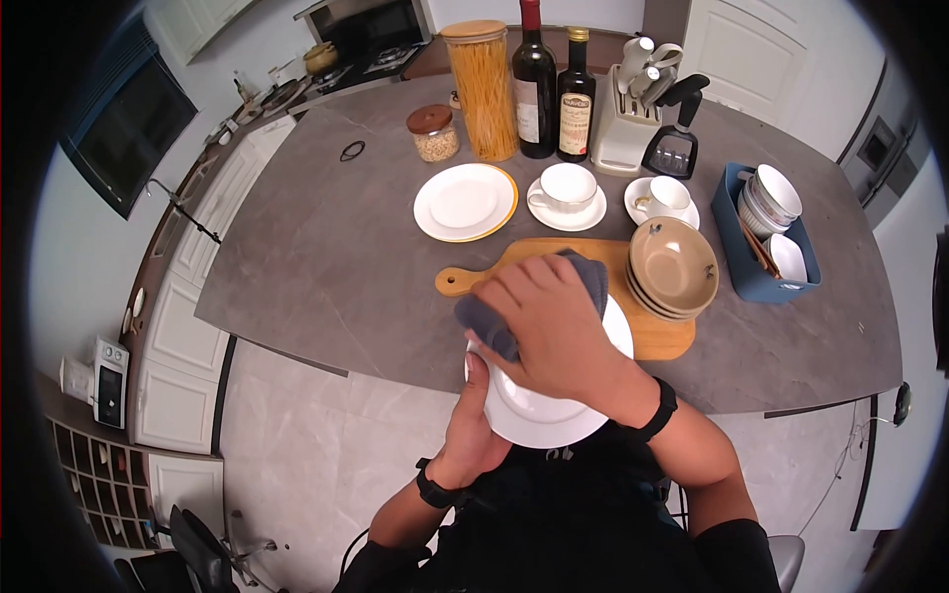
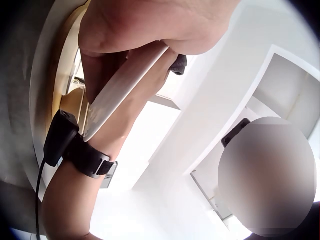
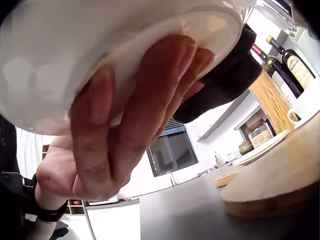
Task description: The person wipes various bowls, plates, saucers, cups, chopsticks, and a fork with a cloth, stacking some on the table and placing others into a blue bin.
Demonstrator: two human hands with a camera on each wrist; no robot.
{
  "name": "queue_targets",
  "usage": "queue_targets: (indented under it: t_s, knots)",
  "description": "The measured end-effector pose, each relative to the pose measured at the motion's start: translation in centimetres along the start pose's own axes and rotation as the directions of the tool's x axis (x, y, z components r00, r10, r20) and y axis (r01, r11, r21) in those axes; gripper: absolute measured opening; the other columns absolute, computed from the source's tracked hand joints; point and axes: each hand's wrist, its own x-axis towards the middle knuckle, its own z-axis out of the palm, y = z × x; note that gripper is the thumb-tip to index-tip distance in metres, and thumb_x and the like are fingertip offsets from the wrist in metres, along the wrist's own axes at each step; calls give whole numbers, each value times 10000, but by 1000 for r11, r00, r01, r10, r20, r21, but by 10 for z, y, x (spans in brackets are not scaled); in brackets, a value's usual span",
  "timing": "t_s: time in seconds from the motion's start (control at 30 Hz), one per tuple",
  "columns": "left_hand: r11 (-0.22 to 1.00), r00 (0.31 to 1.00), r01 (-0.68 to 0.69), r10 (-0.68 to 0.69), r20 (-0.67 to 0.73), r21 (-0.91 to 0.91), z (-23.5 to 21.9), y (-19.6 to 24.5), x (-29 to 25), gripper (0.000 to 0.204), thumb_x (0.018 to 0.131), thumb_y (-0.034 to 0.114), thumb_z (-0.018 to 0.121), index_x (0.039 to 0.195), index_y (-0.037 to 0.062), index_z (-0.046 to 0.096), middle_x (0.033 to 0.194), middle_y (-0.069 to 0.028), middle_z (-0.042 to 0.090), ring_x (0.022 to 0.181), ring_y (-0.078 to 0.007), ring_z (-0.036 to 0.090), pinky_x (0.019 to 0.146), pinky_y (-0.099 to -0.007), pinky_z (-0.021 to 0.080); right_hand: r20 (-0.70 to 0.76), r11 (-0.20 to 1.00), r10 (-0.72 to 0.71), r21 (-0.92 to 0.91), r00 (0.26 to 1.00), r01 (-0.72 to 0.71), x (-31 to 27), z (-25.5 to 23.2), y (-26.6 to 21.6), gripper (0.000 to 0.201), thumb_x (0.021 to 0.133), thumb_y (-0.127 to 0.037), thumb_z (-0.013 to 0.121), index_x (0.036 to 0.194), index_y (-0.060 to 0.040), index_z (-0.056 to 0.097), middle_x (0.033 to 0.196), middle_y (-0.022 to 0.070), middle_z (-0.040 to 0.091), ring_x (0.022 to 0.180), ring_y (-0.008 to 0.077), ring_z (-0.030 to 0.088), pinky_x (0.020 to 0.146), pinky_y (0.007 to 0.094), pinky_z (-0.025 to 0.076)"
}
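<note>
A white plate (image 1: 544,420) is held tilted above the table's front edge by my left hand (image 1: 473,423), its thumb at the rim. In the right wrist view that hand's fingers (image 3: 145,95) spread under the plate (image 3: 45,65). My right hand (image 1: 563,331) grips a dark grey cloth (image 1: 590,280) against the plate's upper left part; the palm side is hidden. The cloth (image 3: 220,87) hangs past the rim in the right wrist view. Seen from the left wrist, the plate (image 2: 122,92) is edge-on below the left hand (image 2: 155,22).
Behind the hands lies a wooden board (image 1: 667,343) with stacked beige bowls (image 1: 674,267). Farther back are a flat plate (image 1: 465,202), two cups on saucers, a pasta jar (image 1: 481,94), bottles and a knife block (image 1: 625,128). A blue bin (image 1: 761,282) with bowls stands right.
</note>
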Motion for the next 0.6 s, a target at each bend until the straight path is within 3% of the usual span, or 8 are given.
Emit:
queue_targets:
  t_s: [0.07,0.1,0.13,0.23,0.27,0.33,0.43,0.6]
  knots:
    - [999,992,-15,9,124,46,4,4,-3,738,1068,588,271,1607,97,155,1605,-112,338,1474,-274,367,1216,-452,312,57,984,164,-82,985,-159,3,-7,0,350,880,-311,706,1110,-59,627,1005,116,615,1005,328,577,944,459,416]
    - [999,992,-15,9,125,46,6,5,-5,738,1068,588,271,1607,97,155,1605,-112,338,1474,-274,367,1216,-452,312,-41,981,142,-128,989,-146,6,-10,1,311,895,-300,697,1056,-45,623,919,138,641,901,345,622,828,442,475]
    - [998,994,-39,33,107,55,9,6,-7,756,1060,602,291,1595,78,191,1591,-127,366,1456,-292,395,1202,-459,334,-41,981,142,-130,989,-146,6,-11,3,311,895,-300,697,1056,-45,623,919,138,641,901,345,622,828,442,475]
    - [993,994,-81,75,76,84,10,7,-13,792,1046,630,314,1582,53,231,1577,-146,392,1433,-309,430,1183,-463,365,-160,959,272,-35,949,-281,1,-11,9,271,922,-243,677,1067,-23,613,834,186,654,764,386,657,633,458,502]
    - [990,994,-99,93,63,103,9,7,-14,809,1040,643,317,1579,46,233,1576,-149,391,1429,-309,436,1178,-461,374,-158,960,269,-36,950,-278,-1,-13,7,271,922,-243,677,1067,-23,613,834,186,654,764,386,657,633,458,502]
    - [984,989,-141,136,56,111,1,6,-15,818,1035,652,321,1578,46,237,1576,-150,391,1427,-307,440,1176,-460,378,-111,868,493,-15,863,-497,-7,-18,2,248,941,-223,661,1075,-22,607,840,203,658,743,415,653,633,473,500]
    - [975,981,-192,190,27,115,-3,6,-12,835,1027,667,329,1577,45,241,1575,-151,391,1427,-303,439,1175,-457,380,-127,836,542,-19,830,-549,-26,-8,6,292,959,-270,646,1091,-18,574,936,214,675,727,423,668,606,499,513]
    - [962,969,-244,247,-7,122,2,-1,-9,838,1025,673,331,1575,46,246,1568,-151,397,1433,-301,426,1170,-453,381,-187,801,587,-7,787,-599,-50,1,1,357,956,-245,640,1192,1,535,932,229,663,713,438,661,584,490,516]
